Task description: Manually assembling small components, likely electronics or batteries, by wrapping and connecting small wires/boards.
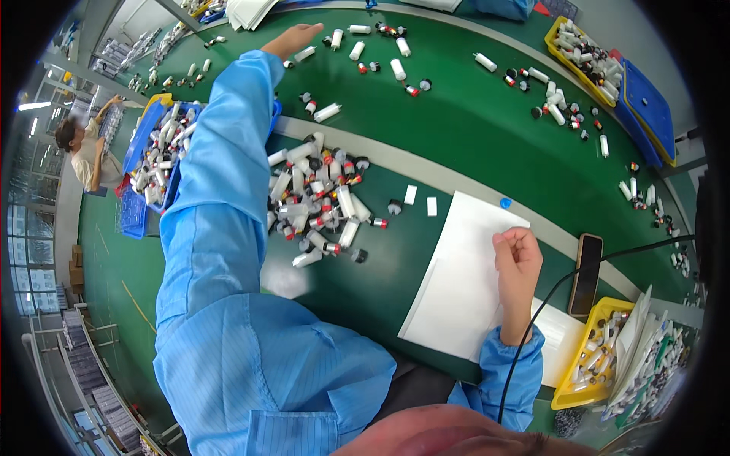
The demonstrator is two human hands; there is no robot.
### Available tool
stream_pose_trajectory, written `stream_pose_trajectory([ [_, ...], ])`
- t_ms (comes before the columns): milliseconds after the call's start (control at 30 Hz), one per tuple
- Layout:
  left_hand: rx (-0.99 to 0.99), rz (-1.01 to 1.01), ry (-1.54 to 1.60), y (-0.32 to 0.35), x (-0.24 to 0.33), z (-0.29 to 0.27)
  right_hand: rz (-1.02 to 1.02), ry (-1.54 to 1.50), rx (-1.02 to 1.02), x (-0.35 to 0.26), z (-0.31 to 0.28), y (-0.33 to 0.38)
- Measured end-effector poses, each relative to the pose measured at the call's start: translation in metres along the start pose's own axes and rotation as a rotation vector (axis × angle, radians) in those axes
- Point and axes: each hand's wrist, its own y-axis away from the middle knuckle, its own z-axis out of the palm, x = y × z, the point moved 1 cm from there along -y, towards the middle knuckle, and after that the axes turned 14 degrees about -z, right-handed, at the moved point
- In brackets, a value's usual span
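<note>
Tube [305, 54]: lay at the upper left of the frame, just below the left hand [295, 39], its long axis slanting up toward the right.
Second tube [337, 39]: lay just right of the fingertips, its long axis running nearly up and down the frame.
Left hand: was by far the nearer to both, at the end of an outstretched arm; its fingers lay close together and pointed right, and whether they held anything could not be told.
Right hand [518, 254]: was right of centre, over the white paper [456, 296], well apart from those tubes; its fingers were curled in narrow, with no object showing in them.
Belt [471, 114]: was green, curved across the top of the frame and carried scattered tubes; a pale rail [399, 158] ran along its lower edge.
Bench [365, 296]: was dark green, with a heap of tubes [346, 201] left of centre, and a phone [587, 277] crossed by a black cable [646, 245] on the right.
Containers: a blue bin [141, 144] of tubes was at the left, a yellow tray [582, 400] at the lower right.
Room: a co-worker [91, 156] was at the far left, above cardboard boxes [77, 266] and racks [84, 349].
</note>
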Motion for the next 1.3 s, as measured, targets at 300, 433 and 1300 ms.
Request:
stream_pose_trajectory([
  [300, 0.116, -0.053, -0.272, -0.053, 0.047, 0.069, 0.060, -0.008, 0.011, -0.004, 0.003, -0.001],
  [433, -0.015, 0.113, -0.454, -0.037, 0.094, 0.103, 0.049, 0.020, -0.005, -0.003, 0.003, 0.001],
  [1300, -0.390, 0.310, -0.042, 0.189, 0.076, 0.107, -0.200, 0.217, -0.110, -0.002, 0.005, 0.003],
])
